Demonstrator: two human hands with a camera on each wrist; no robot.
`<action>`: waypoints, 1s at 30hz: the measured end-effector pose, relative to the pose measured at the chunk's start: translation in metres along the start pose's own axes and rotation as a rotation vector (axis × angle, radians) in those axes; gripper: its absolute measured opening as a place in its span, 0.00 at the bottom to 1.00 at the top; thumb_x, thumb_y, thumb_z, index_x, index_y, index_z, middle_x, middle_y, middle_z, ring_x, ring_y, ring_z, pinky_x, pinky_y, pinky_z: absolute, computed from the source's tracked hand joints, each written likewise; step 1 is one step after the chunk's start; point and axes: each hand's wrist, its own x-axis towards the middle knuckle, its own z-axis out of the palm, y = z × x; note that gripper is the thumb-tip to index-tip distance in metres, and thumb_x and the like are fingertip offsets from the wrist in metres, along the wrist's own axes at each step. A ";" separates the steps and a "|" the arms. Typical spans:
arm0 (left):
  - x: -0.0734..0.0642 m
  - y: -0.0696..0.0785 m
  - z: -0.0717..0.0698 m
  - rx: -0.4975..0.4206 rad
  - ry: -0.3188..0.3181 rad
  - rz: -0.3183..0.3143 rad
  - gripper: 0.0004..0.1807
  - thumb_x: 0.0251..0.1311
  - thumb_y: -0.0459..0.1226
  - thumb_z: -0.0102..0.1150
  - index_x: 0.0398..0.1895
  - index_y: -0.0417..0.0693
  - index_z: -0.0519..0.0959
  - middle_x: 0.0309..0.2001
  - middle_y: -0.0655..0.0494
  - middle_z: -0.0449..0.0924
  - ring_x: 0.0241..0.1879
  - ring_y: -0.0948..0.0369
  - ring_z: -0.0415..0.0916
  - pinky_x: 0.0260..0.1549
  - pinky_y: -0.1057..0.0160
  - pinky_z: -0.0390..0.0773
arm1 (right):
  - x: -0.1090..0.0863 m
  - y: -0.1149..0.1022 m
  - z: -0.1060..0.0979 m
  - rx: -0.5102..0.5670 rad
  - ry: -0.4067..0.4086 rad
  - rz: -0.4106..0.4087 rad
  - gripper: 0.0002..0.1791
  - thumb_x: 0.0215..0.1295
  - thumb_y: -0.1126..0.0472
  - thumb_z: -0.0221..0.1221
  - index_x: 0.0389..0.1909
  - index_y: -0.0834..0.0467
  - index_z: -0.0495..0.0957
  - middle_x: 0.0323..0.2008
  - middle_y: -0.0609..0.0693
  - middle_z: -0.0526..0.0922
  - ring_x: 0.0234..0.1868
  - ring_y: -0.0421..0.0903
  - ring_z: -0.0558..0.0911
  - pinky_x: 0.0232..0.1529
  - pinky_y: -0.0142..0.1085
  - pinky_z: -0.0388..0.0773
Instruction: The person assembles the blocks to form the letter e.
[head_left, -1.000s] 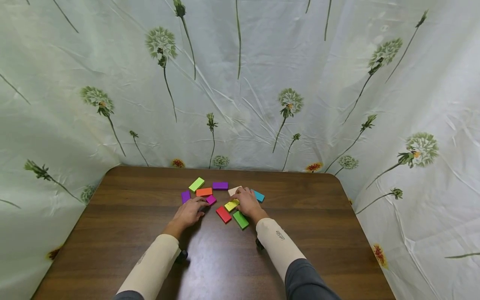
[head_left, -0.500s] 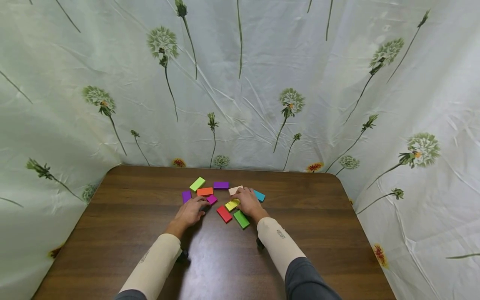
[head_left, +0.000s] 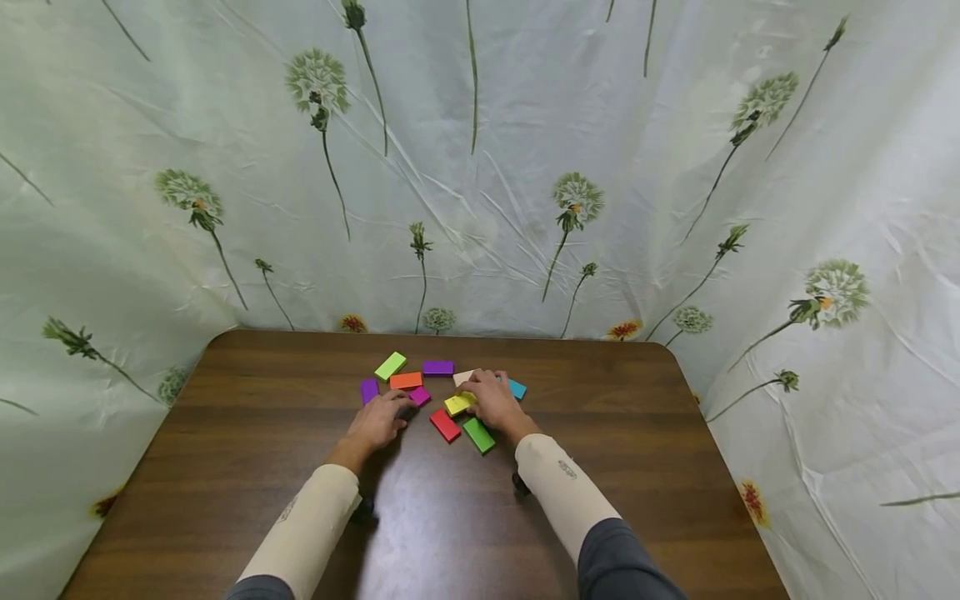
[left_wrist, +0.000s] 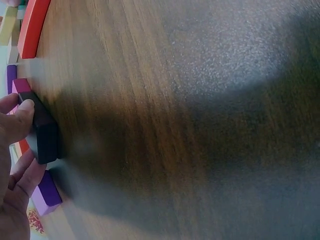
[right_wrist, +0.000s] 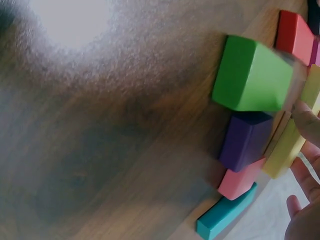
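Note:
My left hand grips a black block, its thumb at one end and fingers at the other in the left wrist view. Just beyond that hand lie a magenta block, an orange block and a purple block. With thumb and fingers, my right hand pinches a yellow block, which overlaps the pale wooden block in the head view. A red block and a green block lie nearest me. The right hand hides part of the blue block.
In the right wrist view, a dark purple block, a pink block and a teal block sit beside the green one. A lime block and another purple block are farther back on the brown table. A flowered curtain hangs behind.
The yellow block has shifted slightly away from me with the right hand. The left hand keeps its place, and the other blocks lie as before; the head view has tilted a little.

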 end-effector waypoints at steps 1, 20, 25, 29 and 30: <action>0.000 0.000 0.000 -0.005 -0.002 -0.001 0.18 0.54 0.28 0.65 0.50 0.43 0.80 0.55 0.44 0.74 0.50 0.42 0.74 0.50 0.45 0.73 | -0.001 -0.002 -0.001 0.002 0.001 -0.004 0.17 0.62 0.56 0.64 0.53 0.45 0.80 0.47 0.47 0.74 0.54 0.49 0.72 0.63 0.52 0.58; -0.001 -0.002 0.003 -0.012 0.004 0.019 0.18 0.54 0.27 0.64 0.50 0.41 0.80 0.54 0.42 0.74 0.52 0.42 0.73 0.53 0.45 0.71 | -0.030 -0.013 -0.001 0.021 0.118 -0.088 0.20 0.59 0.52 0.66 0.53 0.49 0.81 0.40 0.46 0.73 0.43 0.44 0.72 0.50 0.45 0.63; -0.002 -0.001 0.002 -0.011 -0.014 0.004 0.18 0.55 0.28 0.64 0.51 0.41 0.79 0.55 0.42 0.74 0.52 0.42 0.73 0.53 0.45 0.71 | -0.042 -0.013 0.000 0.071 0.123 -0.093 0.18 0.57 0.53 0.68 0.49 0.51 0.83 0.37 0.46 0.72 0.41 0.43 0.72 0.52 0.45 0.64; -0.002 -0.002 0.003 -0.009 -0.001 0.012 0.18 0.54 0.28 0.64 0.50 0.41 0.80 0.54 0.43 0.74 0.51 0.42 0.74 0.52 0.45 0.72 | -0.050 -0.015 0.001 0.112 0.136 -0.100 0.17 0.56 0.54 0.69 0.47 0.51 0.83 0.36 0.45 0.71 0.40 0.42 0.71 0.50 0.43 0.64; -0.001 -0.003 0.003 -0.012 0.001 0.013 0.18 0.54 0.28 0.64 0.50 0.41 0.80 0.54 0.43 0.75 0.51 0.42 0.74 0.52 0.45 0.72 | -0.052 -0.015 0.001 0.122 0.146 -0.107 0.17 0.55 0.54 0.69 0.47 0.51 0.84 0.35 0.44 0.71 0.39 0.41 0.70 0.49 0.42 0.64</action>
